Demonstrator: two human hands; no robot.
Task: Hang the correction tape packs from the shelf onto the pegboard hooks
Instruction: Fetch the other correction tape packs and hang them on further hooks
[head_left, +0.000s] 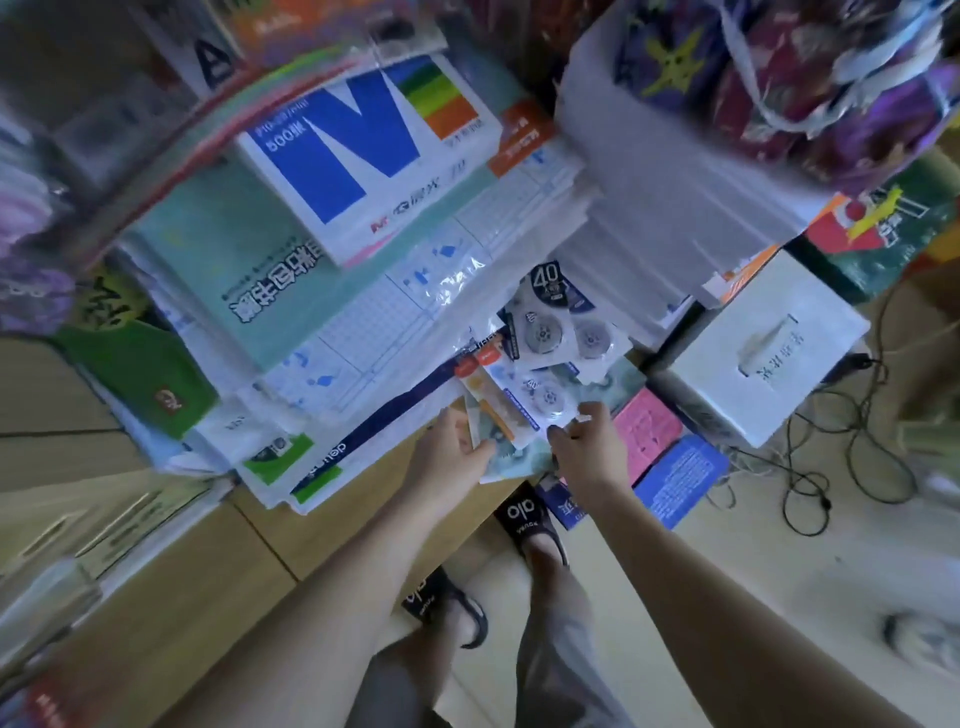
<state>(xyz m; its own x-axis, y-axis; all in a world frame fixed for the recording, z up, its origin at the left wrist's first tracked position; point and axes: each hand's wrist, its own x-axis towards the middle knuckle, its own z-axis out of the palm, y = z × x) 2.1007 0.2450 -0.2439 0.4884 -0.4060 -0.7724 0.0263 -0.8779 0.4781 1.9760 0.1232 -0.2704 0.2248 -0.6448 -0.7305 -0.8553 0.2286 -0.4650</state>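
Both hands (519, 444) on "40" correction tape packs (545, 395), below "500" paper ream (358, 145).

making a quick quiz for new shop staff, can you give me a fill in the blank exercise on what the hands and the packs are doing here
1. The left hand grips packs with ____ stripes on the card.
2. The right hand pinches a correction tape pack at the pack's ____ edge.
3. The large number printed on the upper correction tape pack is ____.
4. The ream of paper on top of the stack bears a large blue letter ____.

Missing words: orange; lower; 40; M
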